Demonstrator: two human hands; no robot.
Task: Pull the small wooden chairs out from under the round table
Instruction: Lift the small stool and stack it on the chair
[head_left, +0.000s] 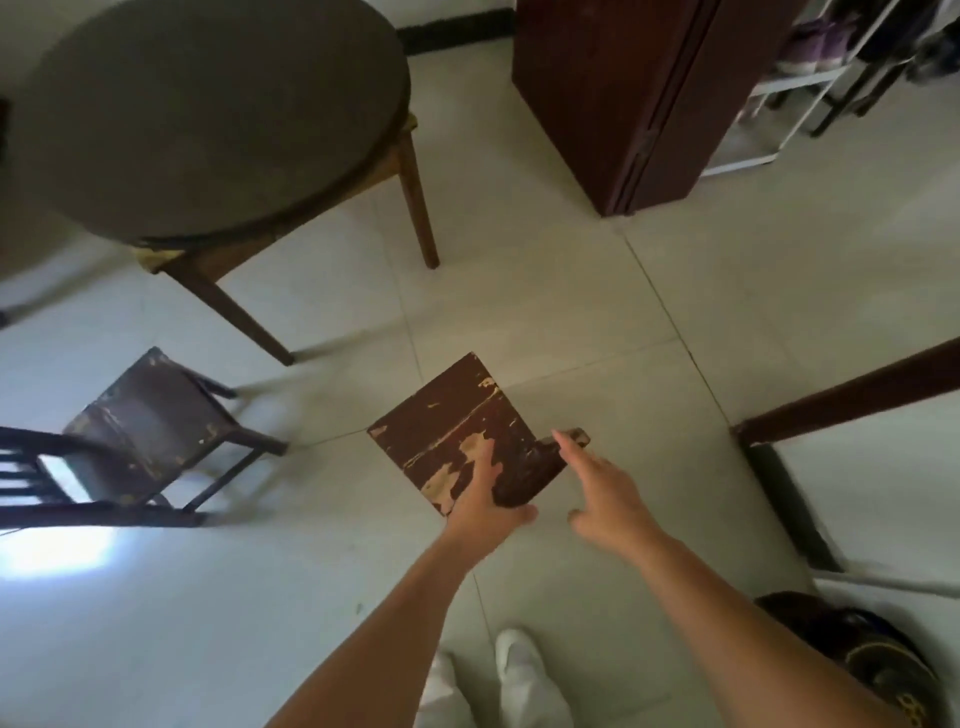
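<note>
I see a pale tiled floor (571, 291) with a bright glare patch at left. A dark reddish wooden cabinet (623, 93) stands beside a white metal shoe rack (795, 88).

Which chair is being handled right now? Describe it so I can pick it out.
Start at the round table at upper left, then drop to the bare floor below its right leg. The chair there has a dark seat with paint worn off in pale patches, and the left hand lies on it. The other chair, further left, is untouched.

Both bare arms reach up from the bottom of the frame toward its centre. The left hand (483, 506) grips, thumb curled under. The right hand (602, 493) hangs beside it, fingers spread.
</note>
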